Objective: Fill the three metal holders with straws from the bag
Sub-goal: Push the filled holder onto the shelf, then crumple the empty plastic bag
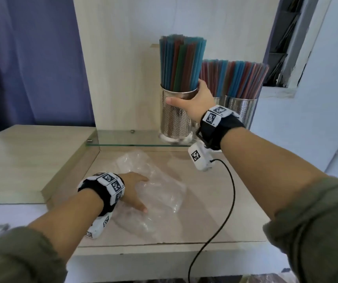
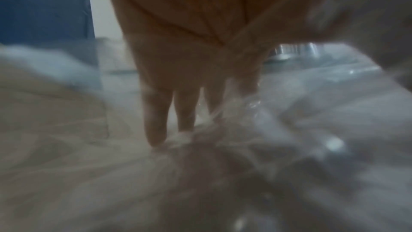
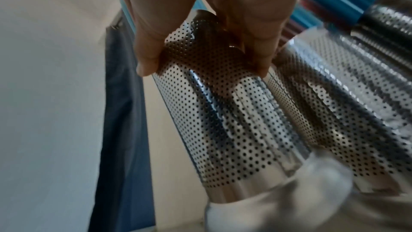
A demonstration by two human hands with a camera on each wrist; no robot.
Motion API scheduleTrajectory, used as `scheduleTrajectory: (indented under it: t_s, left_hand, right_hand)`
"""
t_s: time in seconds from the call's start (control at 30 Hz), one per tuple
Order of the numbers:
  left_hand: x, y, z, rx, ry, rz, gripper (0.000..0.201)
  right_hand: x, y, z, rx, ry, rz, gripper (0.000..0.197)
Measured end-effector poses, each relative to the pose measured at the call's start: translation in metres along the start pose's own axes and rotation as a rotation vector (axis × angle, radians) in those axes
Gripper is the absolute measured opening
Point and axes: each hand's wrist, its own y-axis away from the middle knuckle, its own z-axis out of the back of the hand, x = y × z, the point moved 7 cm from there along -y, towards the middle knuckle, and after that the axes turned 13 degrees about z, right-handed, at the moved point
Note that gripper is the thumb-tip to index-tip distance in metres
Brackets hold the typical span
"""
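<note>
At lower left of the head view my left hand (image 1: 132,190) lies with fingers spread and nearly straight on the clear plastic bag (image 1: 160,190), which sprawls across the wooden surface (image 1: 215,211) at centre frame. The left wrist view shows the fingers (image 2: 156,121) extended onto crumpled film; I cannot tell whether any of them pinch it. No straws are visible inside the bag, so I judge it emptied, the hand resting there only to pin or gather the wrapper.

At centre right my right hand (image 1: 192,101) wraps the upper band of the near holder (image 1: 174,123), thumb across the front and fingers round the far side, as the right wrist view confirms (image 3: 200,29). This perforated metal holder stands on the glass shelf (image 1: 123,137) and is packed with blue, green and red straws (image 1: 181,62). The grip sits high, just under the rim, presumably to steady or shift a tall, top-heavy load without tipping it.

Further right, partly behind the hand, the middle holder (image 1: 217,99) and the far holder (image 1: 241,109) stand close together against the wall, each likewise full. All three being filled, I judge the task essentially complete, with only tidying of the row remaining.
</note>
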Motion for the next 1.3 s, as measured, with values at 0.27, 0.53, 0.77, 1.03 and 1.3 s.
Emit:
scheduleTrajectory:
  t_s: [0.27, 0.53, 0.77, 1.03, 1.3]
  left_hand:
    - [0.004, -0.009, 0.006, -0.004, -0.032, -0.026, 0.113]
    - [0.013, -0.024, 0.006, -0.021, 0.011, 0.035, 0.114]
    - [0.007, -0.021, 0.012, -0.072, 0.031, 0.059, 0.112]
    - [-0.035, 0.009, 0.032, -0.281, 0.312, -0.199, 0.055]
    - [-0.168, 0.121, 0.081, -0.296, 0.918, -0.809, 0.055]
  right_hand:
    - [-0.043, -0.03, -0.056, 0.022, 0.024, -0.114, 0.109]
    - [-0.059, -0.029, -0.067, 0.084, 0.022, -0.149, 0.115]
    - [-0.026, 0.033, -0.052, 0.285, 0.069, 0.0, 0.103]
    - [-0.023, 0.163, -0.008, 0.865, 0.25, 0.122, 0.123]
    - [-0.03, 0.187, 0.081, 0.266, -0.081, 0.194, 0.103]
